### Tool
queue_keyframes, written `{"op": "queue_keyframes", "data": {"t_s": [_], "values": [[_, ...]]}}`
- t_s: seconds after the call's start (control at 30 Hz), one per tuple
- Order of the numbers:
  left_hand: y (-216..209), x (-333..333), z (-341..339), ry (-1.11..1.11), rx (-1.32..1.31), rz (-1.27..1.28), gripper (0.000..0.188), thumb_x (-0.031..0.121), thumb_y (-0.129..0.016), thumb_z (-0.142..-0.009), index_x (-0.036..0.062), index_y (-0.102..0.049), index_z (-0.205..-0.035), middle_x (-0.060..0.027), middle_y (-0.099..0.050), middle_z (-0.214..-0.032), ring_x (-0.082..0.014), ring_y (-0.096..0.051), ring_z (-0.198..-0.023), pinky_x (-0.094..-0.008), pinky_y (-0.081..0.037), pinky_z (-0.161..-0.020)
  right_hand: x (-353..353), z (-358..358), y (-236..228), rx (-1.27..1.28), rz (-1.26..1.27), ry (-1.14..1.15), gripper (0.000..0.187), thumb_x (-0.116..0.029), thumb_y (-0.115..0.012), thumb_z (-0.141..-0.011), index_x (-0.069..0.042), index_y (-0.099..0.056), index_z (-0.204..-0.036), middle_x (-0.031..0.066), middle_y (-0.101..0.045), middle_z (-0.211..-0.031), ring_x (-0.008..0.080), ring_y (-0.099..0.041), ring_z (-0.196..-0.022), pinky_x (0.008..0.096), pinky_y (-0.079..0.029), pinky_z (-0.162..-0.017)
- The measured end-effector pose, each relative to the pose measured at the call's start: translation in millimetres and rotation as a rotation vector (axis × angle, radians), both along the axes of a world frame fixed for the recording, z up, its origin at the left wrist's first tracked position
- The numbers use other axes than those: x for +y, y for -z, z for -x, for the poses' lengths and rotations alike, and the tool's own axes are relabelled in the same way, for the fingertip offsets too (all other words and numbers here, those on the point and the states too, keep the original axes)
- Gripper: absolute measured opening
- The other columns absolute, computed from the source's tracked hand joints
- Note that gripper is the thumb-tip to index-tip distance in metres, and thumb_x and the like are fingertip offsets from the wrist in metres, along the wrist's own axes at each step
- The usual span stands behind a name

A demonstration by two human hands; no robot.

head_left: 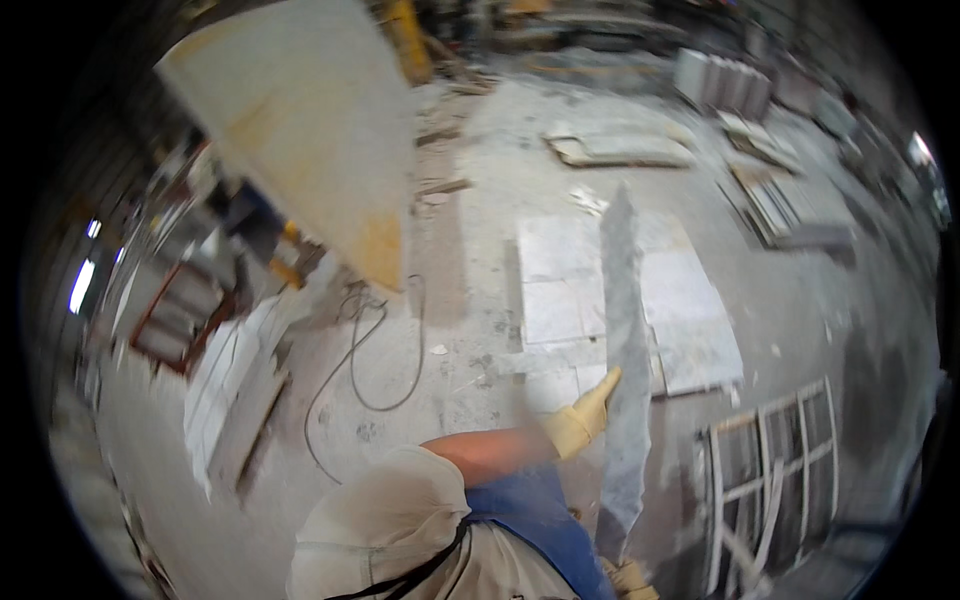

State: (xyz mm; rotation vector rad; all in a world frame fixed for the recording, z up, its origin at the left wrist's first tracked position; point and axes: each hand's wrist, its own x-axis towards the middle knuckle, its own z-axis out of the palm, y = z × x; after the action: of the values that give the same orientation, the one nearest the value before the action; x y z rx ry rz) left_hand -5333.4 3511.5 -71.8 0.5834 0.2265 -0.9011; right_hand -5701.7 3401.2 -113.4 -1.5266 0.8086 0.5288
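A long, narrow grey stone strip (625, 330) with ragged edges and a pointed far end rises in front of me. It stretches from near my body out over the white slabs on the floor. My left hand (582, 422), in a pale yellow glove, grips the strip's left edge about midway along; its fingers behind the stone are hidden. At the near lower end is my right hand (628, 580), gloved too and partly cut off by the picture's rim. It appears closed around that end, though its fingers show only in part.
White square slabs (562, 310) lie beneath the strip. A large pale sheet (310, 130) leans at the upper left, near a person (245, 215). A cable (350, 375) loops on the floor. At right are a white metal frame (770, 470) and stacked slabs (790, 215).
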Motion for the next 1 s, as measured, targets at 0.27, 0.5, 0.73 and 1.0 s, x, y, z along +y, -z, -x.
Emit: {"op": "queue_keyframes", "data": {"t_s": [0.27,0.5,0.73,1.0], "values": [[44.6,49.6,-11.6,-0.288,-0.339,0.089,0.056,0.045,-0.045,-0.105,0.0058,-0.048,-0.146,-0.0065,-0.056,-0.141,-0.0151,-0.054,-0.125,-0.0304,-0.042,-0.107,-48.9,-59.2,1.9,0.003,0.348,-0.405,0.047,-0.037,-0.076,-0.087,0.004,-0.07,-0.109,0.0168,-0.073,-0.093,0.0238,-0.07,-0.083,0.0358,-0.055,-0.075],[-29.1,19.9,-44.6,-0.139,-0.14,-0.213,0.066,0.053,-0.046,-0.101,0.0069,-0.04,-0.147,-0.01,-0.044,-0.141,-0.0224,-0.041,-0.124,-0.0375,-0.034,-0.1,-77.5,-115.9,-29.6,-0.031,0.114,-0.334,0.045,-0.046,-0.068,-0.092,-0.005,-0.073,-0.11,0.0061,-0.075,-0.087,0.0139,-0.069,-0.073,0.0301,-0.054,-0.069],[-59.5,-47.5,-59.7,-0.298,-0.184,-0.198,0.076,0.064,-0.043,-0.098,0.0144,-0.032,-0.154,-0.0035,-0.036,-0.157,-0.0247,-0.038,-0.141,-0.044,-0.033,-0.115,-134.5,-80.9,2.9,-0.231,0.495,-0.34,0.051,-0.05,-0.065,-0.09,-0.009,-0.069,-0.12,0.0153,-0.073,-0.097,0.029,-0.07,-0.088,0.0393,-0.053,-0.083],[-68.2,-169.0,-25.7,-0.054,-0.227,-0.217,0.076,0.071,-0.04,-0.094,0.0141,-0.044,-0.144,-0.0103,-0.054,-0.138,-0.0273,-0.05,-0.128,-0.0434,-0.04,-0.108,-203.5,-30.6,57.6,-0.304,0.272,-0.195,0.038,-0.043,-0.067,-0.091,-0.014,-0.073,-0.114,0.0117,-0.073,-0.095,0.0259,-0.069,-0.085,0.0375,-0.054,-0.081]]}}
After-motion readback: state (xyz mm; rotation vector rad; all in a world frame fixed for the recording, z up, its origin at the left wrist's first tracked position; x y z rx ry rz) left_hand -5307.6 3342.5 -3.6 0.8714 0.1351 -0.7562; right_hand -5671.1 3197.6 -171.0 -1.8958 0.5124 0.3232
